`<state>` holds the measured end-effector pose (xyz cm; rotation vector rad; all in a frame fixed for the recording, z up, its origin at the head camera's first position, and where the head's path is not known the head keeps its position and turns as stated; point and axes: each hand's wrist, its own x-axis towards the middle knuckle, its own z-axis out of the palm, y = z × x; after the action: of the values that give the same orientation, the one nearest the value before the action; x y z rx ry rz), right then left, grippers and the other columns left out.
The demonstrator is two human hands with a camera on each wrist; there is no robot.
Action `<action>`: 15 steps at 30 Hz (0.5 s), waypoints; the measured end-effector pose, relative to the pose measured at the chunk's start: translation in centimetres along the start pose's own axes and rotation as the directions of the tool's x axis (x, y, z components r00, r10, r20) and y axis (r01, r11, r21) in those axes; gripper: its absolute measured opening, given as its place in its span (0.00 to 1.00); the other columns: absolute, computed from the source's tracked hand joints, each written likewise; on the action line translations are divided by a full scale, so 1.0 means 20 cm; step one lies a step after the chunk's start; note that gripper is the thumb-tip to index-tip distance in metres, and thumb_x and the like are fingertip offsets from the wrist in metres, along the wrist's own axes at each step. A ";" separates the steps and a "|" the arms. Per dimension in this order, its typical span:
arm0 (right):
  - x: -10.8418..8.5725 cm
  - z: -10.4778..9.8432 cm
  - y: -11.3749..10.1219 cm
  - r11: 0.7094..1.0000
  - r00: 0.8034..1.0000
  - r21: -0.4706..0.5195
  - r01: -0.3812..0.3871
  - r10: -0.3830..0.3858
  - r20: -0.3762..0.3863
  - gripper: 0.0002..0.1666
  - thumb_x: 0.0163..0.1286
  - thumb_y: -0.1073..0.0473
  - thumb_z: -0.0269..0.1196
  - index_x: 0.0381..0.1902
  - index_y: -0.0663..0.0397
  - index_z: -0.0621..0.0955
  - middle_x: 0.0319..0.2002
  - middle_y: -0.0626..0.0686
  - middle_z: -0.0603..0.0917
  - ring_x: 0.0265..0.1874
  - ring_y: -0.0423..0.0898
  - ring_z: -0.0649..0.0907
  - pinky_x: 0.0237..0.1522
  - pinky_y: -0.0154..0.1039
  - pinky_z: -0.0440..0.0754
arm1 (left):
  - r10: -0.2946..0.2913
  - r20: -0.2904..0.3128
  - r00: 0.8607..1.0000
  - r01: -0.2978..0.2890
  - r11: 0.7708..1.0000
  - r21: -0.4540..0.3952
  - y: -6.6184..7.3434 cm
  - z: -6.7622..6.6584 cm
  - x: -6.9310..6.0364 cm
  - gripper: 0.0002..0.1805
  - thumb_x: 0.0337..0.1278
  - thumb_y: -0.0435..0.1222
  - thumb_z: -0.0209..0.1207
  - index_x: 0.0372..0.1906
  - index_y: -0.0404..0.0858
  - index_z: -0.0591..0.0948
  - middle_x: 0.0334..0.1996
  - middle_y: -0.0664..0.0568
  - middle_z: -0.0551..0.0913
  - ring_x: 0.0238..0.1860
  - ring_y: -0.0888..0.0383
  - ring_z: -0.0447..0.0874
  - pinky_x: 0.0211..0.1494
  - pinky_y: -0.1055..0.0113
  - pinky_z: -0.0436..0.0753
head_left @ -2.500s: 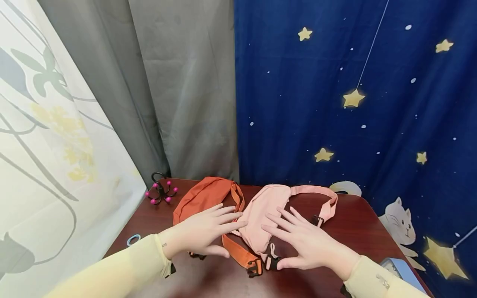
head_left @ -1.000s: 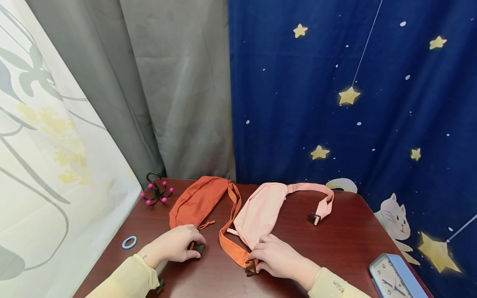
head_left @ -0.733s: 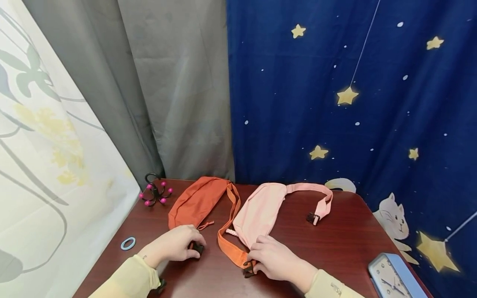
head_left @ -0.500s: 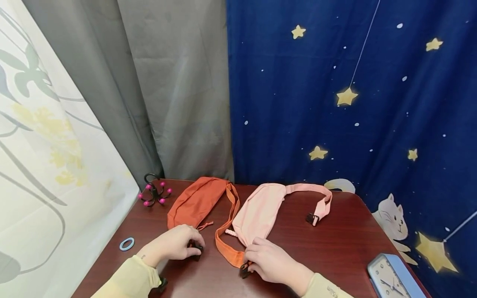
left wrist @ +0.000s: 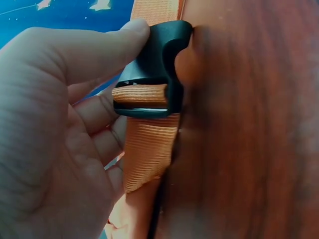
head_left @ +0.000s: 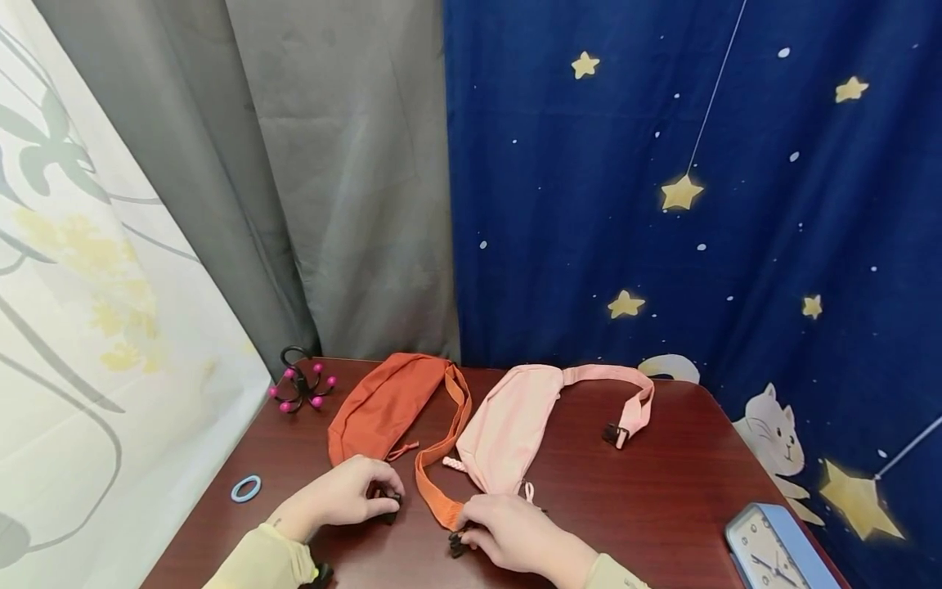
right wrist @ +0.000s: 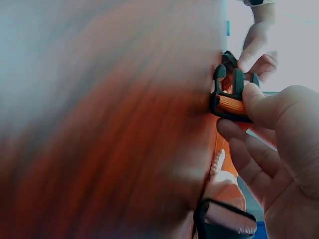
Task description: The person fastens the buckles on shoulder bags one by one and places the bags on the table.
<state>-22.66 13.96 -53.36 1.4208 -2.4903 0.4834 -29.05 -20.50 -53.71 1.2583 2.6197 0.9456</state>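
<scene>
Left hand pinching one buckle socket, right hand pinching one pronged clip, two waist bags

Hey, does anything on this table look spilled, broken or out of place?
Nothing looks spilled, broken or clearly misplaced. The orange bag and pink bag simply lie unfastened: the orange one's buckle socket and pronged clip are apart, and the pink strap curls loosely across the table.
</scene>
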 end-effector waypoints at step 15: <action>0.11 0.13 -0.03 0.972 0.985 0.173 -0.157 0.166 -0.039 0.04 0.79 0.53 0.70 0.48 0.42 0.87 0.40 0.38 0.90 0.36 0.22 0.81 0.43 0.14 0.75 | 0.011 -0.046 0.999 -0.014 0.998 -0.062 -0.04 0.03 -0.02 0.04 0.69 0.41 0.73 0.45 0.51 0.91 0.38 0.70 0.89 0.38 0.75 0.82 0.41 0.72 0.86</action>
<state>-23.30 10.90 -54.79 1.2484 -2.5868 0.7707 -29.13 -20.84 -54.75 1.2547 2.5976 1.0611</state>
